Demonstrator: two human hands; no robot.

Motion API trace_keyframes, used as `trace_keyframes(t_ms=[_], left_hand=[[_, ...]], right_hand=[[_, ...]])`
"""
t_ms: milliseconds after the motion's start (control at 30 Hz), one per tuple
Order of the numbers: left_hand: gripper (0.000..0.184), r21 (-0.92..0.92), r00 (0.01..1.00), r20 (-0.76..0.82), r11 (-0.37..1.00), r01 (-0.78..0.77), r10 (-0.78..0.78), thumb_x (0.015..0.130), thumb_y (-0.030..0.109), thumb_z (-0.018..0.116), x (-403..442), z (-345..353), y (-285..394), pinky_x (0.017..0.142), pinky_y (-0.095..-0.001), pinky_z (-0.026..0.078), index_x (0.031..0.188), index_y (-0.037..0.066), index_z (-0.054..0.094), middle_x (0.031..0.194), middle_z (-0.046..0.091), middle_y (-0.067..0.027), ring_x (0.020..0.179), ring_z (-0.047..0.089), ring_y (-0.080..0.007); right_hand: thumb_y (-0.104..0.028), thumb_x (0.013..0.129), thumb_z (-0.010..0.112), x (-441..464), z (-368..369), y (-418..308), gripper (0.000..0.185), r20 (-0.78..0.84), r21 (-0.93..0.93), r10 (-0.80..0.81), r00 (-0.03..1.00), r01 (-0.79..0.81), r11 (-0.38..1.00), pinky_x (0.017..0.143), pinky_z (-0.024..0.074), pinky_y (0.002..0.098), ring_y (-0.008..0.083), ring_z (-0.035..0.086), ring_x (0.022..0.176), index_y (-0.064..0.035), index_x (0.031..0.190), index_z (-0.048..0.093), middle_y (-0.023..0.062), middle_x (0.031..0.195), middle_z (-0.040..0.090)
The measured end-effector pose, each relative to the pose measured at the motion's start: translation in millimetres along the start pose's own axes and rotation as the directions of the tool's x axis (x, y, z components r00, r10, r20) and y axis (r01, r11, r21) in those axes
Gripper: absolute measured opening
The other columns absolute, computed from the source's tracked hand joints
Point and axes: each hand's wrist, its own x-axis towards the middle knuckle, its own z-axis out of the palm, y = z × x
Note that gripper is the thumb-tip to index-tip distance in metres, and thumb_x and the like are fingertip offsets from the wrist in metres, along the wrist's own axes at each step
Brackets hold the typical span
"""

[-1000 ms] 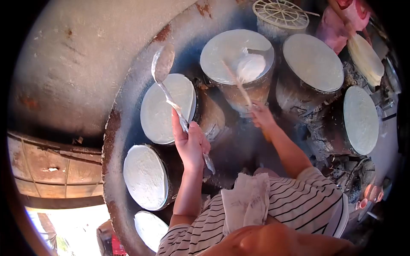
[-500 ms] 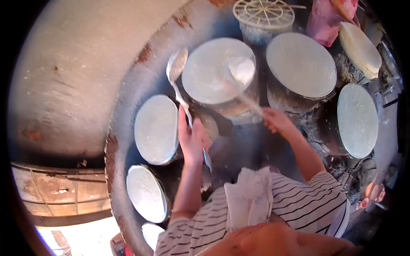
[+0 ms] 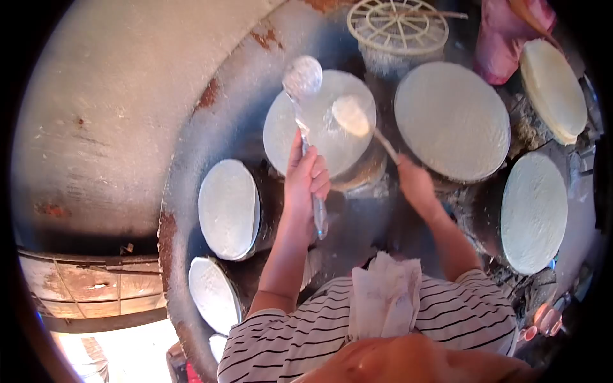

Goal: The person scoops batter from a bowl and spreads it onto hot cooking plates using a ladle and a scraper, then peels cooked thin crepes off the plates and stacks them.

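Observation:
My left hand (image 3: 308, 173) is closed around the handle of a metal ladle (image 3: 302, 76), whose whitened bowl hangs above the far left edge of a round pan (image 3: 329, 150). White, batter-like stuff coats the pan's flat top. In my right hand (image 3: 416, 184) is the wooden handle of a paddle with a pale oval head (image 3: 351, 116). That head is over the right half of the same pan; whether it touches the surface I cannot tell.
Several similar white-topped rounds stand about, including a large one (image 3: 452, 121) to the right and one (image 3: 228, 209) to the left. A lattice lid (image 3: 399, 25) sits on a bucket at the back. Flat white sheets (image 3: 553, 92) are stacked at far right.
My left hand and the ladle have moved right, bringing its bowl from beside the pan to over its edge. The paddle head has shifted from the pan's right edge toward its middle.

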Motion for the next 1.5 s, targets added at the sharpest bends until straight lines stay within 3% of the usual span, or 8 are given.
trace_keyframes(t_ms=[433,667,767,967,1167,1300,1367,1500], left_hand=[[0.030,-0.660,0.918,0.247,0.640,0.394,-0.310,0.097,0.023,0.048,43.7,-40.9,8.7,0.042,-0.0223,0.038,0.071,0.010,0.041,0.057,0.038,0.0034,0.044,0.040,-0.0061],[0.024,-0.653,0.973,-0.123,0.754,0.070,-0.197,0.094,0.016,0.051,26.3,-52.0,-56.2,0.042,-0.0203,0.041,0.073,0.011,0.041,0.059,0.038,0.0042,0.047,0.041,-0.0043],[0.022,-0.549,0.956,-0.287,0.828,-0.117,-0.055,0.094,0.018,0.048,17.3,-30.5,-105.4,0.043,-0.0188,0.040,0.074,0.011,0.042,0.057,0.037,0.0043,0.048,0.037,-0.0068],[0.025,-0.942,0.963,0.270,-0.211,0.260,-0.017,0.091,0.008,0.044,-29.3,-11.6,-40.8,0.035,-0.0229,0.039,0.066,0.007,0.042,0.053,0.040,0.0013,0.039,0.041,-0.0088],[0.035,-0.956,0.903,0.249,0.237,0.172,0.350,0.097,0.021,0.042,-57.9,14.8,-43.1,0.033,-0.0236,0.037,0.064,0.012,0.036,0.051,0.037,0.0042,0.037,0.038,-0.0066],[0.035,-0.953,0.925,0.229,-0.123,0.277,0.304,0.096,0.025,0.045,-64.0,-12.6,-45.8,0.033,-0.0216,0.036,0.064,0.014,0.036,0.049,0.035,0.0066,0.035,0.036,-0.0052],[0.036,-0.960,0.916,0.222,-0.093,0.266,0.334,0.096,0.027,0.047,-105.7,-13.4,-51.6,0.032,-0.0211,0.035,0.064,0.013,0.036,0.048,0.036,0.0061,0.034,0.036,-0.0052],[0.043,-0.953,0.778,0.267,0.276,0.126,0.569,0.097,0.037,0.043,-277.1,-46.6,-110.3,0.032,-0.0213,0.035,0.062,0.012,0.038,0.049,0.039,0.0044,0.034,0.038,-0.0060]], right_hand=[[-0.017,0.090,0.051,38.6,-54.1,-25.2,0.022,0.119,0.220,-0.280,0.953,0.250,0.943,0.062,0.0477,0.0442,0.0382,0.060,0.074,-0.0120,0.109,0.060,0.0211,0.080,0.062],[-0.018,0.093,0.049,-49.7,-8.3,-60.0,0.023,0.527,0.606,0.275,0.804,-0.582,0.542,0.037,0.0389,0.0313,0.0161,0.050,0.040,-0.0075,0.110,0.060,0.0096,0.063,0.058],[-0.014,0.088,0.054,-32.7,16.9,-68.5,0.022,0.278,0.423,0.039,0.960,-0.159,0.892,0.053,0.0483,0.0377,0.0257,0.061,0.059,-0.0112,0.108,0.062,0.0122,0.077,0.064],[-0.013,0.085,0.057,16.1,-49.0,-70.8,0.030,-0.017,0.393,-0.237,0.971,0.225,0.892,0.078,0.0509,0.0378,0.0316,0.064,0.092,-0.0100,0.115,0.061,0.0139,0.102,0.066],[-0.017,0.086,0.059,42.4,-26.5,-5.0,0.029,0.363,0.402,-0.277,0.890,0.119,0.908,0.083,0.0488,0.0363,0.0302,0.063,0.097,-0.0101,0.114,0.062,0.0150,0.102,0.066],[-0.017,0.084,0.058,15.6,-50.0,-41.4,0.029,0.520,0.416,-0.418,0.745,0.206,0.886,0.084,0.0483,0.0376,0.0314,0.062,0.097,-0.0081,0.111,0.062,0.0150,0.103,0.065],[-0.016,0.091,0.051,45.5,-23.2,-1.8,0.028,0.140,0.483,-0.449,0.882,0.335,0.809,0.082,0.0483,0.0341,0.0243,0.064,0.093,-0.0062,0.116,0.059,0.0141,0.102,0.067],[0.000,0.085,0.058,32.0,-33.4,61.1,0.035,0.619,0.465,-0.372,0.692,0.059,0.883,0.077,0.0493,0.0278,0.0138,0.061,0.089,0.0000,0.119,0.060,0.0096,0.107,0.065]])
